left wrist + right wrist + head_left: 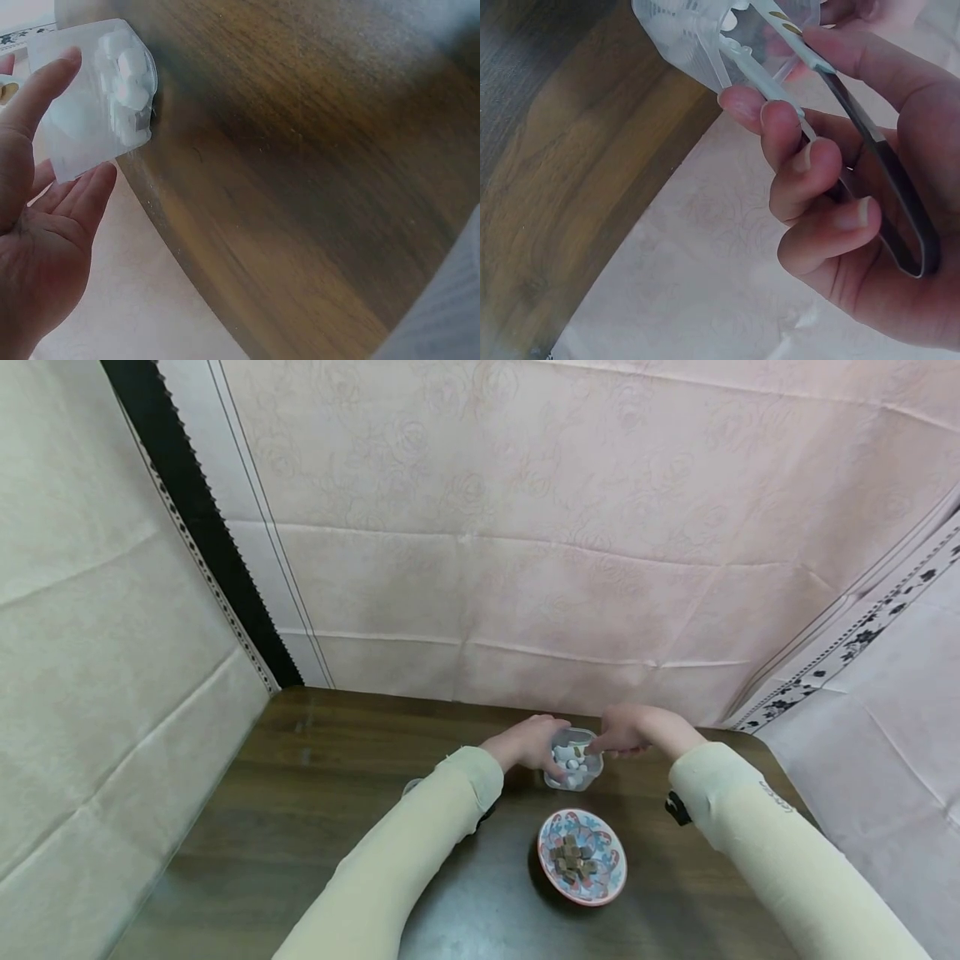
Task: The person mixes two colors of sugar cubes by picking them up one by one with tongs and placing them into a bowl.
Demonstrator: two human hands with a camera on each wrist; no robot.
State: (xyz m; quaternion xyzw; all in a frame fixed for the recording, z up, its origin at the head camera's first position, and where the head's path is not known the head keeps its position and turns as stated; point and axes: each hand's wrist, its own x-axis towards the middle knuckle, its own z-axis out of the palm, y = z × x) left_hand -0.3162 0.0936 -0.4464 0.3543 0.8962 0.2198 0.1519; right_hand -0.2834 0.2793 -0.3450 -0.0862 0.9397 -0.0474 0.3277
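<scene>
A clear plastic container (pixel 82 124) holding several white rounded pieces (pixel 132 84) stands near the back of the table. My left hand (pixel 528 743) grips it from the left, thumb on one side and fingers on the other. From the right, my right hand (pixel 832 176) holds a pair of tongs (pixel 895 176) with dark metal arms and pale green ends marked with gold. The tongs' ends reach into the container's mouth. Whether they pinch a white piece cannot be told.
In front of the container is a round patterned bowl (pixel 622 870) with several brown cubes (pixel 573 858). A small clear object (pixel 411 786) shows partly behind the left sleeve. The wooden table (pixel 322 810) meets hanging pale cloth (pixel 465 602) at its back and sides.
</scene>
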